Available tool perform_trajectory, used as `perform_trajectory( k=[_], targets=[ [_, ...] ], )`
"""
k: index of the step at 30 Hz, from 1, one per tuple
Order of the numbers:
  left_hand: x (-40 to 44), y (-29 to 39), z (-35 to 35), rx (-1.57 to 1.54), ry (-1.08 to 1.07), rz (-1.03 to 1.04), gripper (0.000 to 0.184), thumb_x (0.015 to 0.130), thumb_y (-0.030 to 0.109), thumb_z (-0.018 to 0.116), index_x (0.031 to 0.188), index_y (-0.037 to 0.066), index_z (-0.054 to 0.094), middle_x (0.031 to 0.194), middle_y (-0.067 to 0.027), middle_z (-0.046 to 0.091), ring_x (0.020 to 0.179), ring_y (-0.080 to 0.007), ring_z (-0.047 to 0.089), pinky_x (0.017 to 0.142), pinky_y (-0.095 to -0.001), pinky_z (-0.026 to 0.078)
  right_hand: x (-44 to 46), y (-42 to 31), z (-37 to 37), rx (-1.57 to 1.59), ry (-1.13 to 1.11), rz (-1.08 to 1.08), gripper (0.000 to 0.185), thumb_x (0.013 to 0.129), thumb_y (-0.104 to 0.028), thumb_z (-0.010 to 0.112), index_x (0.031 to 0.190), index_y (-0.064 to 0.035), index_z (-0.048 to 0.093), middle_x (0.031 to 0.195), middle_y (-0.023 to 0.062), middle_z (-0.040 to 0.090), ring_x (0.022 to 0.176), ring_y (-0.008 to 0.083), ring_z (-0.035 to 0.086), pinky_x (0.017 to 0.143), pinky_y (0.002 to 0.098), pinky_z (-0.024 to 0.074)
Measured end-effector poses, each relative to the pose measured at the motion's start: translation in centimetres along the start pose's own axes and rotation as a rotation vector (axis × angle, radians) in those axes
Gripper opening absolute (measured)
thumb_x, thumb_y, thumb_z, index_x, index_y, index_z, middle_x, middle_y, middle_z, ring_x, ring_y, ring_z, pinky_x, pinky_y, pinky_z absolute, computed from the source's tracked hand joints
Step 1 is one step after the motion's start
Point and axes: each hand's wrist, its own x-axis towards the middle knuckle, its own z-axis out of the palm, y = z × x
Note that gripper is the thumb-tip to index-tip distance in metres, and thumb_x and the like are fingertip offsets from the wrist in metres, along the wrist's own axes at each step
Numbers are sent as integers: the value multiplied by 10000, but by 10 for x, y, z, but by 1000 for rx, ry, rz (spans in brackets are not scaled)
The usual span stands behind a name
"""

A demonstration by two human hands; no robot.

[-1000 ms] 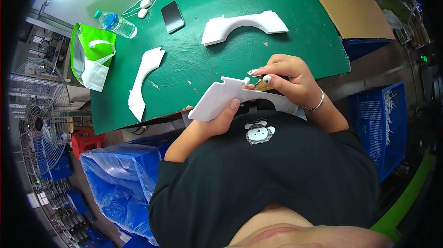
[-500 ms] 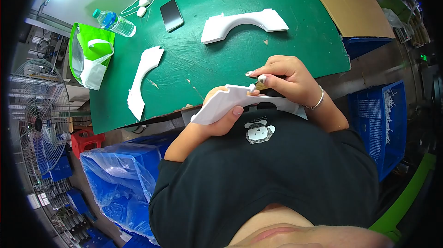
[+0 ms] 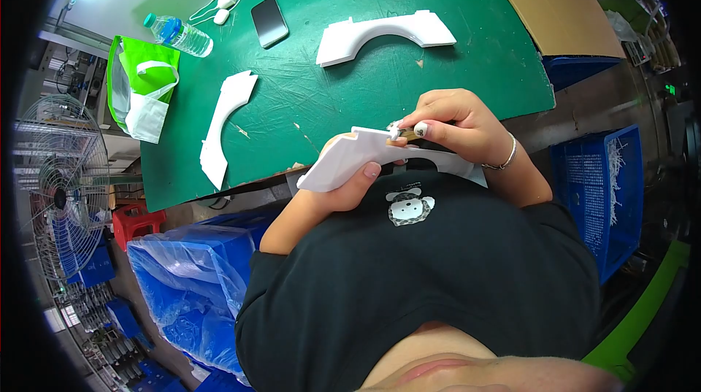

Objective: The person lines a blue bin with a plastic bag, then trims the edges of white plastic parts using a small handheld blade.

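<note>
My left hand (image 3: 355, 189) is closed around one end of a white curved plastic part (image 3: 349, 157), thumb on its near face. The part is tilted in front of my black shirt, by the table's near edge. At its upper edge, my right hand (image 3: 461, 128) pinches a small tool with a yellowish body (image 3: 409, 133), mostly hidden by the fingers; its exact kind is unclear. The tool is at a small tab on the part. Two more white parts lie on the green table: an arched one (image 3: 387, 33) farther away and a curved one (image 3: 223, 129) on the left.
On the green table (image 3: 307, 93) are a phone (image 3: 269, 22), a white charger with cable (image 3: 227, 0) and a water bottle (image 3: 182, 36). A green bag (image 3: 142, 74) hangs near the left edge. Blue crates stand at right (image 3: 604, 202) and lower left, the latter plastic-lined (image 3: 190, 268).
The white part in my left hand has shifted slightly left and turned a little. My right fingers have closed in on its upper edge with the tool.
</note>
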Motion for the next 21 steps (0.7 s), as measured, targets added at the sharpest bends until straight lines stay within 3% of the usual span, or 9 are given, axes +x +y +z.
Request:
perform_trajectory(
  k=[9, 13, 16, 21],
  targets=[
    [1, -1, 0, 24, 1, -7, 357, 908, 239, 493, 1174, 65, 657, 994, -122, 710, 938, -334, 672, 812, -386, 518, 0, -14, -2, -264, 50, 31, 187, 884, -157, 632, 987, -60, 755, 700, 61, 608, 648, 153, 552, 588, 288, 428],
    [7, 7, -2, 33, -68, 123, 358, 923, 262, 495, 1181, 74, 657, 1003, -117, 713, 924, -316, 676, 800, -376, 521, 3, -15, 0, -513, 48, 75, 200, 880, -135, 622, 1001, -36, 748, 708, 52, 619, 636, 140, 531, 581, 284, 415],
    [10, 5, 1, 102, -43, 254, 389, 954, 328, 462, 1177, 86, 667, 1016, -111, 713, 894, -306, 673, 776, -366, 526, 1, -12, -2, -365, 75, 84, 199, 891, -182, 625, 966, -55, 757, 681, 69, 600, 640, 153, 557, 578, 300, 427],
    [2, 3, 1, 27, -20, 83, 365, 950, 291, 470, 1172, 77, 665, 994, -119, 715, 881, -292, 681, 781, -352, 521, -1, -16, -8, -239, 113, -34, 180, 879, -144, 636, 978, -51, 754, 680, 60, 594, 629, 145, 539, 574, 290, 416]
  ],
)
